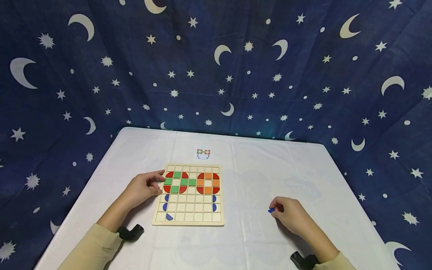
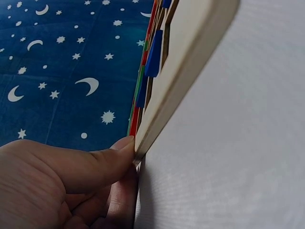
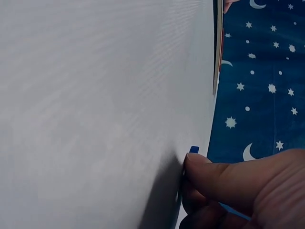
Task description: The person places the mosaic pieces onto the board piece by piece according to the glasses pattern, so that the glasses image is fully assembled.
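A wooden grid board (image 1: 189, 222) lies left of centre on the table. Red corner pieces and green squares form a ring on its left, red and orange ones on its right, with a green square (image 1: 192, 182) between. Blue half-rounds (image 1: 214, 198) stand in both side columns, and a blue wedge (image 1: 169, 216) sits at lower left. My left hand (image 1: 140, 189) touches the board's left edge with thumb and fingers spaced apart. Off to the board's right, my right hand (image 1: 291, 214) pinches a small blue piece (image 3: 194, 149) between thumb and fingers; its shape is mostly hidden.
Behind the board lies a small printed card (image 1: 203, 153) with a coloured pattern. White cloth (image 1: 249, 240) covers the table. A dark blue curtain (image 1: 209, 56) with moons and stars hangs behind and at both sides. Each wrist carries a black camera mount (image 1: 131, 233).
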Action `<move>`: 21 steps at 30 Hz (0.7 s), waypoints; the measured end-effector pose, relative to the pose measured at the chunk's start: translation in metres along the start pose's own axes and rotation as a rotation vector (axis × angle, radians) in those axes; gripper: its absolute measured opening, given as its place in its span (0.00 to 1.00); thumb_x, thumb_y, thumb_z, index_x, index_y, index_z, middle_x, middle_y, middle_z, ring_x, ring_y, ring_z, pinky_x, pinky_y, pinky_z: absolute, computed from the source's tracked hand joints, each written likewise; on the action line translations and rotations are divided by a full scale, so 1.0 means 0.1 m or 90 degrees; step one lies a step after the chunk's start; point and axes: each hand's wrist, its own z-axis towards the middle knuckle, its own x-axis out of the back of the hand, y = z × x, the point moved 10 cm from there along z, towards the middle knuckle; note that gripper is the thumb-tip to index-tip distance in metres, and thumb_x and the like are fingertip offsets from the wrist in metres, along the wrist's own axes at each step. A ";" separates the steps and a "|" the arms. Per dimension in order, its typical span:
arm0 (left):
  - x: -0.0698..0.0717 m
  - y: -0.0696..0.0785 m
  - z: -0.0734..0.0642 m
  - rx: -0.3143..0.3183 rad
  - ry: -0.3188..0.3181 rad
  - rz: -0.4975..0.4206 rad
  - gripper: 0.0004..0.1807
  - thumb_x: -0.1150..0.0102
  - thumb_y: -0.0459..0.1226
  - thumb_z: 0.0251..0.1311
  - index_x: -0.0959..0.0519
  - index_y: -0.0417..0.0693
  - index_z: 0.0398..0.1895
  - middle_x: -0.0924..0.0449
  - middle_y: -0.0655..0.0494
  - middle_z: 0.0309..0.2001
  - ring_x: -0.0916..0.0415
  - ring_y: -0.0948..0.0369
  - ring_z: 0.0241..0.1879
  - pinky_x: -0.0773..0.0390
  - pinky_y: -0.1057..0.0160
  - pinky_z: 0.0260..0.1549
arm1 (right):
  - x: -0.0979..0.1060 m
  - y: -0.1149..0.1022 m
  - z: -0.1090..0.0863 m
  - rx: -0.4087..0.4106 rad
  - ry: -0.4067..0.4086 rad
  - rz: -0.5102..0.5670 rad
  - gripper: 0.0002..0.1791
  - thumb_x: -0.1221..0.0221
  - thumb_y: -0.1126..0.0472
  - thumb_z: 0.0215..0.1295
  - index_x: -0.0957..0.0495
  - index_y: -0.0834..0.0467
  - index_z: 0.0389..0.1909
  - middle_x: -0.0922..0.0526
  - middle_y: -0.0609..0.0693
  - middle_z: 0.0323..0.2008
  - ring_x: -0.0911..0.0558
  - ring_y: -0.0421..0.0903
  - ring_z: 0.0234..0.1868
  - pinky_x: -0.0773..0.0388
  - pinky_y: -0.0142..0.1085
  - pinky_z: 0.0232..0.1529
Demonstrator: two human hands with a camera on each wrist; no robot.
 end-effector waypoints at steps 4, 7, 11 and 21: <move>0.00 0.00 0.00 -0.004 0.002 0.002 0.19 0.23 0.29 0.55 0.12 0.46 0.52 0.25 0.50 0.77 0.23 0.60 0.36 0.27 0.66 0.37 | -0.03 -0.06 0.03 0.011 0.001 -0.001 0.11 0.27 0.66 0.64 0.17 0.46 0.33 0.24 0.38 0.25 0.27 0.37 0.30 0.30 0.32 0.35; 0.01 0.00 0.00 -0.004 0.002 0.002 0.19 0.22 0.29 0.55 0.12 0.46 0.52 0.25 0.49 0.77 0.23 0.60 0.36 0.27 0.66 0.37 | -0.07 -0.16 0.07 0.023 -0.003 0.005 0.11 0.27 0.66 0.64 0.17 0.46 0.32 0.24 0.38 0.25 0.27 0.37 0.29 0.30 0.32 0.34; 0.01 0.01 -0.01 -0.001 0.003 0.000 0.19 0.22 0.30 0.55 0.12 0.46 0.52 0.25 0.50 0.77 0.24 0.59 0.36 0.27 0.66 0.37 | -0.14 -0.37 0.12 0.051 -0.008 0.024 0.12 0.27 0.65 0.64 0.17 0.45 0.32 0.24 0.38 0.26 0.28 0.35 0.28 0.30 0.31 0.33; 0.01 0.01 -0.02 0.002 0.002 0.000 0.19 0.22 0.30 0.55 0.12 0.46 0.52 0.24 0.50 0.77 0.24 0.57 0.36 0.28 0.65 0.38 | -0.39 -1.08 0.24 0.148 -0.033 0.084 0.12 0.25 0.65 0.62 0.18 0.46 0.31 0.25 0.37 0.25 0.27 0.35 0.29 0.29 0.31 0.33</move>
